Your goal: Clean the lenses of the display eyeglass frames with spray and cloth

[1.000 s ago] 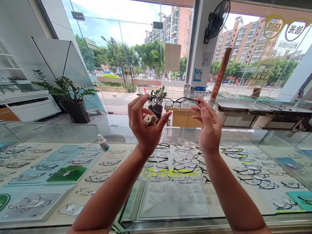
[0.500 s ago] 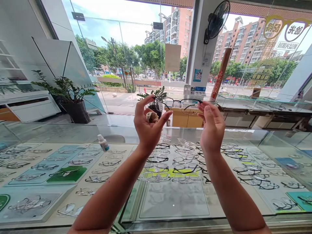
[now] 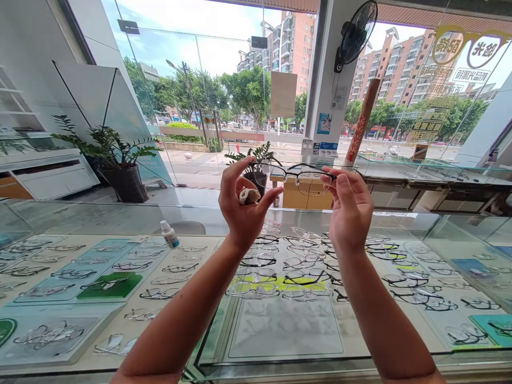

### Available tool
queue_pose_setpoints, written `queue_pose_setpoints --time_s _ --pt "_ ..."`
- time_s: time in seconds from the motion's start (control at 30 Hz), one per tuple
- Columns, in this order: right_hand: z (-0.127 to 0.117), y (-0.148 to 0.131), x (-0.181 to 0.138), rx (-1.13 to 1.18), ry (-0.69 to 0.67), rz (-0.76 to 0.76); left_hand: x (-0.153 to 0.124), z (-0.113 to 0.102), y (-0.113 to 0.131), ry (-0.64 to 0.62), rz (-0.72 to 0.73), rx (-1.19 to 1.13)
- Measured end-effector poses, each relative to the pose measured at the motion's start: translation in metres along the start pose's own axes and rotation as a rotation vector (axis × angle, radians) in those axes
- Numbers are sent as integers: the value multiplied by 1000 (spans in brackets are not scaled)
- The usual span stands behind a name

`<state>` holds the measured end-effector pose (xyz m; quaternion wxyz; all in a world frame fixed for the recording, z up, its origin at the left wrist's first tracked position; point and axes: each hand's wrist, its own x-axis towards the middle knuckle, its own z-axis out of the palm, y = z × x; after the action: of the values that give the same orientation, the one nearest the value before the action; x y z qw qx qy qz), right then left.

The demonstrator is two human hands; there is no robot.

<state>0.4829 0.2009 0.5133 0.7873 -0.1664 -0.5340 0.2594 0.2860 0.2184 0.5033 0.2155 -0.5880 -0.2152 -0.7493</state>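
Near the middle of the frame, the left hand (image 3: 244, 210) and right hand (image 3: 349, 210) pinch thin black glasses (image 3: 298, 178) by their ends; the left hand also tucks a small cloth (image 3: 248, 197). A loose pinch could drop them onto the glass tabletop (image 3: 80, 218).

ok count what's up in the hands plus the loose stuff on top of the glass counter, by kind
glasses held up by left hand and right hand: 1
wadded cloth tucked in the left hand: 1
small dropper bottle lying on the glass counter: 1
total: 3
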Motion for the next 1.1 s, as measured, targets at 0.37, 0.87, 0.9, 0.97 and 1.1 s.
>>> queue_pose_setpoints --time_s 0.37,0.87,0.9,0.97,1.1 --pt "5 1 -2 -24 -2 -47 -5 5 -1 -73 -56 -29" --pt "-31 -24 22 -462 -249 -245 3 -5 -1 -289 -22 62" --pt "-33 -26 24 -515 -324 -250 4 -6 1 -327 0 85" --pt "-34 -28 24 -581 -434 -248 6 -8 6 -384 22 109" --pt "-32 -25 23 -630 -512 -248 8 -9 14 -450 27 93"
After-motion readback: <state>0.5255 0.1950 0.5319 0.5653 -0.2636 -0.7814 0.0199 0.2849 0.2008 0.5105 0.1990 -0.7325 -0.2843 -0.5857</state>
